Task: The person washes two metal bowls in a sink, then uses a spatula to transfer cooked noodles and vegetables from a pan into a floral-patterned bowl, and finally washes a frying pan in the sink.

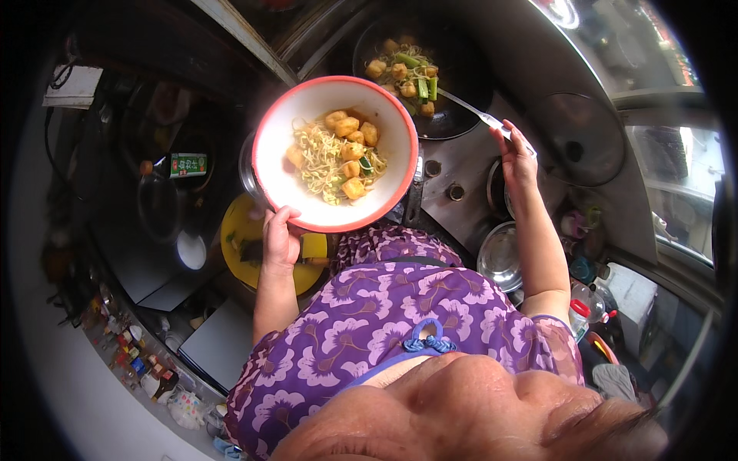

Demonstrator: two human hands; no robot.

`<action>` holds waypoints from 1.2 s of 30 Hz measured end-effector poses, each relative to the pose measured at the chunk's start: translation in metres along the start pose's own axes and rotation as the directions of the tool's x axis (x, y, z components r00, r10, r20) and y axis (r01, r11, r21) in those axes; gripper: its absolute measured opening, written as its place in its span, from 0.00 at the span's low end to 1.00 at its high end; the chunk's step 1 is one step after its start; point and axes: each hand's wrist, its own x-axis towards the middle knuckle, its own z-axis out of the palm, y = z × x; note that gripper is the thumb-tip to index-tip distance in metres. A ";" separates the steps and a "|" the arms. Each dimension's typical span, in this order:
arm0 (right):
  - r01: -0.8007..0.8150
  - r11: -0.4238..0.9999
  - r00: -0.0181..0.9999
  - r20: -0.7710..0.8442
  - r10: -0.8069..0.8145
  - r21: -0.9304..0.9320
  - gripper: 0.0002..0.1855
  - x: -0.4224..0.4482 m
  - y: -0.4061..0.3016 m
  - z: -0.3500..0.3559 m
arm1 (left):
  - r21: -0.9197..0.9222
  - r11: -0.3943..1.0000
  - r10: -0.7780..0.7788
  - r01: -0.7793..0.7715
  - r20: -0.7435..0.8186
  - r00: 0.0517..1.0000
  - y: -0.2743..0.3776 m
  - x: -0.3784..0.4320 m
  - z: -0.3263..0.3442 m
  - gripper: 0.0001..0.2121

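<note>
My left hand (281, 237) grips the near-left edge of a white enamel basin (274, 173) with a red rim, thumb over the lip. Inside lie bean sprouts (323, 158), golden fried tofu puffs (351, 151) and a bit of green vegetable. Beyond it, a dark wok (461, 124) on the stove holds more tofu puffs, sprouts and green stalk pieces (423, 88). My right hand (519, 161) holds the pale handle of a long metal utensil (464, 105). Its working end is in the wok, hidden among the food.
A yellow round cutting board (235, 268), bearing a knife with a wooden handle (316, 261), lies below the basin. Metal bowls (500, 256) stand by my right forearm. A round lid (583, 144) leans at the right wall. At left are a green-labelled bottle (188, 165) and a white dish (191, 250).
</note>
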 end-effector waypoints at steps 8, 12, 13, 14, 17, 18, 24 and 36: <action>0.137 0.990 0.991 0.007 -0.136 -0.037 0.13 -0.032 -0.059 0.021 | 0.093 0.995 0.035 -0.043 0.079 0.996 0.001 0.018 0.017 0.19; 0.196 0.978 0.981 0.013 -0.195 -0.074 0.13 -0.062 -0.092 0.043 | 0.108 0.991 0.062 -0.084 0.191 0.980 -0.003 0.032 0.032 0.23; 0.212 0.973 0.977 0.026 -0.211 -0.086 0.13 -0.071 -0.099 0.049 | 0.145 0.989 -0.021 -0.008 0.199 0.980 0.005 0.029 0.039 0.25; 0.226 0.969 0.974 0.046 -0.223 -0.096 0.13 -0.079 -0.106 0.053 | 0.128 0.992 -0.007 -0.022 0.227 0.974 0.005 0.029 0.045 0.25; 0.224 0.966 0.973 0.086 -0.214 -0.130 0.13 -0.108 -0.116 0.072 | 0.082 0.994 0.034 -0.066 0.338 0.940 -0.007 0.051 0.038 0.28; 0.223 0.965 0.973 0.089 -0.212 -0.135 0.13 -0.118 -0.118 0.078 | 0.075 0.995 0.036 -0.068 0.364 0.931 -0.010 0.057 0.041 0.28; 0.214 0.873 0.964 0.241 -0.115 -0.438 0.14 -0.161 -0.108 0.119 | 0.034 0.999 0.018 -0.036 0.411 0.912 -0.016 0.058 0.056 0.26; 0.918 -0.020 0.397 0.916 0.060 -0.396 0.15 -0.202 -0.129 0.155 | 0.022 0.999 0.036 -0.045 0.298 0.954 -0.030 0.042 0.030 0.15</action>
